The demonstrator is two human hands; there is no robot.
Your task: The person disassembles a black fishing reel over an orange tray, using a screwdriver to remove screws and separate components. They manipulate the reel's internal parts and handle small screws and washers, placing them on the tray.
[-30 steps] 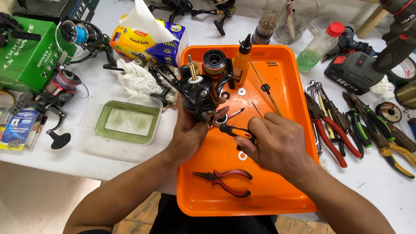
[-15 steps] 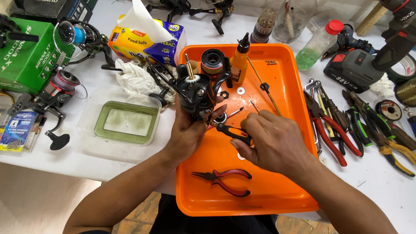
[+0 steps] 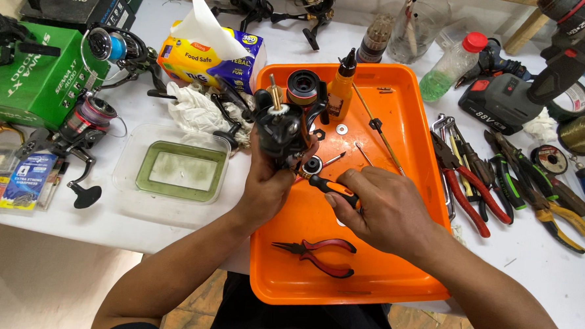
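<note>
My left hand (image 3: 265, 186) grips a black fishing reel body (image 3: 279, 128) and holds it upright over the orange tray (image 3: 366, 279). A brass shaft sticks up from the reel's top. My right hand (image 3: 379, 211) is closed on a screwdriver (image 3: 323, 185) with an orange and black handle, its tip set against the lower right side of the reel. Just behind the reel, on the tray, stand a black spool (image 3: 304, 86) and an orange oil bottle (image 3: 341, 88). Small washers and a thin rod lie on the tray beyond my hands.
Red-handled needle-nose pliers (image 3: 318, 254) lie on the tray near me. Several pliers and cutters (image 3: 502, 180) lie right of the tray. A clear container with a green liner (image 3: 177, 171), a white rag, a tissue pack, other reels and a green box sit at the left.
Both hands have drawn slightly closer to me with the reel. The right hand has shifted its hold on the screwdriver, and the tip still meets the reel.
</note>
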